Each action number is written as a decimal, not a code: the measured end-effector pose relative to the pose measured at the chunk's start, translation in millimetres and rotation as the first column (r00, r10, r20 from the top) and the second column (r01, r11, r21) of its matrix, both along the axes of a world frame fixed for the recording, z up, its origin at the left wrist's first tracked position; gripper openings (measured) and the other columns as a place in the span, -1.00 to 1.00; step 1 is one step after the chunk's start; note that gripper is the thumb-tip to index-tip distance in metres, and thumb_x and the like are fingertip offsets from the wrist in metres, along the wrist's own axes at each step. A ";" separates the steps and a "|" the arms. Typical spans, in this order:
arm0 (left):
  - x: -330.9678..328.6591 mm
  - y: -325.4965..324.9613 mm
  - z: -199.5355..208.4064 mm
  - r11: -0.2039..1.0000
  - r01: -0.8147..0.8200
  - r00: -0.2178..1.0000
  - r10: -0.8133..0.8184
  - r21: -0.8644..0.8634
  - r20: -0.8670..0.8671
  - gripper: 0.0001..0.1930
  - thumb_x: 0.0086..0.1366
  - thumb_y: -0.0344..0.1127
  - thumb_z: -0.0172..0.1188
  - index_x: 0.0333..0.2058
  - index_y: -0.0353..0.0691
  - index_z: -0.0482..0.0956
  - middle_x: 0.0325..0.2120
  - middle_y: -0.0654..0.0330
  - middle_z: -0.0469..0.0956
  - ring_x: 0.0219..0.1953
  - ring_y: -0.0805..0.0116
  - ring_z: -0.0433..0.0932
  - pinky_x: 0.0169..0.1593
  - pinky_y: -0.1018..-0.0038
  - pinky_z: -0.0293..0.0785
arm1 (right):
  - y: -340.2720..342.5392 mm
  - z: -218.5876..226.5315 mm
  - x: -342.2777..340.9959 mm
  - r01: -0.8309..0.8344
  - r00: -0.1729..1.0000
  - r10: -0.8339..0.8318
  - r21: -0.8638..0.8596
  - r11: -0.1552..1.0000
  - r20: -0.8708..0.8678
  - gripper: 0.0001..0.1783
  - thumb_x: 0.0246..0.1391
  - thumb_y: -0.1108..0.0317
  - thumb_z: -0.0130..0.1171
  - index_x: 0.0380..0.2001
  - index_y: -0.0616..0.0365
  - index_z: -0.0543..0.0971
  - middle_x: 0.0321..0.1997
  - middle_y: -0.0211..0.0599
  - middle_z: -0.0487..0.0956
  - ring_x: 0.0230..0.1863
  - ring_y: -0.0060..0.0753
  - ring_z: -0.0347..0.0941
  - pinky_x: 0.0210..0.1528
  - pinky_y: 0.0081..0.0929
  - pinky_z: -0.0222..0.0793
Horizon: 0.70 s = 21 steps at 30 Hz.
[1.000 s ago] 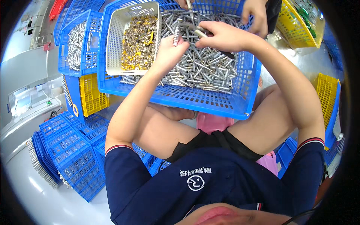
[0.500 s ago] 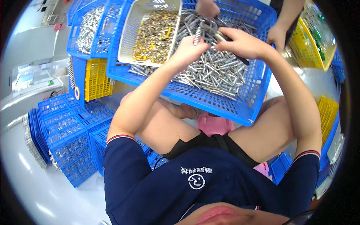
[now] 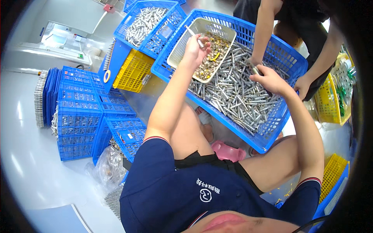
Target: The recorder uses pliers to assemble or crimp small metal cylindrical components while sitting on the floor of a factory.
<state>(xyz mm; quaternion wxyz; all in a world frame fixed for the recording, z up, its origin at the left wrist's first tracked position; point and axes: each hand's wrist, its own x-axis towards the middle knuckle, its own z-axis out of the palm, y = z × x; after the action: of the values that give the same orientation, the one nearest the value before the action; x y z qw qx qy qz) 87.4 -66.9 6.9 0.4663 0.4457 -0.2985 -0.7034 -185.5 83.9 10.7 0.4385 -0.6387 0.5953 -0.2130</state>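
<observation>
My left hand point(image 3: 196, 52) is above the cream inner basket point(image 3: 175, 54), closed around a slim silver metal bolt point(image 3: 191, 31). Small gold and silver metal pieces point(image 3: 211, 70) lie inside that basket. On the right, my right hand point(image 3: 272, 79) grips a hand tool point(image 3: 255, 70) with a metal end and a dark handle; the palm hides most of it, so its exact kind is unclear. Many silver bolts point(image 3: 233, 89) fill the large blue basket point(image 3: 252, 139) beneath. Another person's hand point(image 3: 254, 61) reaches into the bolts just beyond my right hand.
The other person's second hand point(image 3: 303, 85) is at the blue basket's right rim. A blue crate of metal parts point(image 3: 171, 23) stands far left, above a yellow crate point(image 3: 134, 72). Stacked blue crates point(image 3: 79, 116) stand left; a yellow basket point(image 3: 328, 95) is at right. A pink stool point(image 3: 227, 151) is below me.
My left hand has moved away from my right, carrying a bolt over the cream basket. My right hand still grips the tool. The view has turned, shifting the baskets right.
</observation>
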 end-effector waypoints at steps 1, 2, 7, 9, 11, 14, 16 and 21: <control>2.9 2.0 5.4 1.000 -0.023 0.999 0.023 0.013 0.044 -0.81 0.46 -0.16 -0.08 -0.10 -0.11 0.33 -0.26 0.18 0.51 -0.29 0.28 0.49 -0.29 0.37 0.47 | 2.0 -0.4 -0.7 0.003 1.000 -0.003 0.033 0.999 -0.004 -0.51 0.05 0.04 0.19 -0.22 0.33 0.52 -0.32 -0.09 0.53 -0.25 -0.28 0.45 -0.13 -0.30 0.36; 3.2 5.6 9.1 1.000 -0.025 0.999 0.025 0.004 0.043 -0.81 0.46 -0.16 -0.08 -0.10 -0.11 0.33 -0.26 0.18 0.51 -0.29 0.28 0.49 -0.29 0.37 0.47 | 4.3 -2.9 -0.7 -0.003 1.000 0.002 -0.051 0.999 -0.028 -0.49 0.03 0.01 0.20 -0.24 0.33 0.52 -0.33 -0.05 0.53 -0.27 -0.22 0.46 -0.14 -0.28 0.36; 19.9 25.8 50.6 0.475 0.290 0.626 0.563 -0.831 0.540 -0.81 0.45 -0.23 0.05 -0.08 -0.15 0.48 -0.18 0.25 0.56 -0.24 0.41 0.49 -0.20 0.47 0.46 | 10.1 -1.8 -1.4 0.000 0.997 -0.001 -0.015 1.000 -0.073 -0.55 0.03 0.05 0.23 -0.38 0.30 0.45 -0.46 -0.10 0.47 -0.37 -0.31 0.37 -0.23 -0.29 0.32; 34.5 33.0 83.6 0.345 0.189 0.600 0.701 -0.920 0.386 -0.87 0.40 -0.39 0.09 -0.12 -0.13 0.54 -0.24 0.26 0.57 -0.24 0.40 0.50 -0.32 0.50 0.42 | 11.4 -2.8 -3.3 -0.026 0.997 0.021 -0.063 0.998 -0.073 -0.55 0.03 0.05 0.23 -0.39 0.29 0.44 -0.45 -0.09 0.47 -0.37 -0.31 0.37 -0.23 -0.27 0.32; 70.2 10.4 106.3 0.130 0.195 0.367 0.910 -0.972 0.195 -0.87 0.37 -0.40 0.12 -0.13 -0.15 0.55 -0.26 0.28 0.59 -0.16 0.34 0.50 -0.22 0.41 0.43 | 15.8 6.1 -7.4 -0.038 0.992 0.035 -0.020 0.999 -0.122 -0.49 0.02 0.00 0.21 -0.27 0.33 0.51 -0.33 0.08 0.59 -0.24 -0.07 0.53 -0.12 -0.22 0.38; 151.3 -48.6 145.4 0.422 0.419 -0.285 0.902 -0.804 0.325 -0.39 0.28 -0.21 0.26 0.24 -0.07 0.21 0.15 -0.03 0.33 0.16 0.00 0.31 0.10 0.04 0.33 | 18.8 8.7 -3.5 -0.042 0.997 0.040 -0.026 0.999 -0.059 -0.54 0.04 0.05 0.22 -0.37 0.31 0.46 -0.44 -0.07 0.50 -0.37 -0.29 0.39 -0.22 -0.27 0.33; 219.5 -81.9 154.9 0.825 -0.007 -0.425 0.509 -0.565 0.748 0.10 0.14 -0.02 0.38 0.41 0.08 -0.31 0.36 -0.23 -0.16 0.33 -0.34 -0.03 0.20 -0.29 0.15 | 13.1 16.1 7.9 -0.087 0.996 0.087 -0.019 0.996 -0.001 -0.56 0.03 0.05 0.23 -0.38 0.29 0.47 -0.46 -0.12 0.48 -0.37 -0.33 0.38 -0.24 -0.29 0.33; 238.2 -48.8 110.5 0.702 0.348 -0.271 0.710 -0.621 0.650 -0.43 0.22 -0.02 0.31 0.06 -0.27 0.41 0.07 -0.24 0.42 0.10 0.02 0.44 0.07 0.11 0.40 | 14.1 11.0 -2.7 -0.060 0.996 0.057 -0.035 0.998 -0.070 -0.53 0.01 0.05 0.23 -0.32 0.32 0.50 -0.43 -0.03 0.53 -0.37 -0.21 0.44 -0.23 -0.25 0.35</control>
<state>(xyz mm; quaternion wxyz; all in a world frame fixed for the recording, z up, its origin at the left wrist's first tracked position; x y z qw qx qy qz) 325.6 -115.6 117.5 0.2804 0.6633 -0.6697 0.1817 -188.1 98.1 21.8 0.4119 -0.6709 0.5869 -0.1890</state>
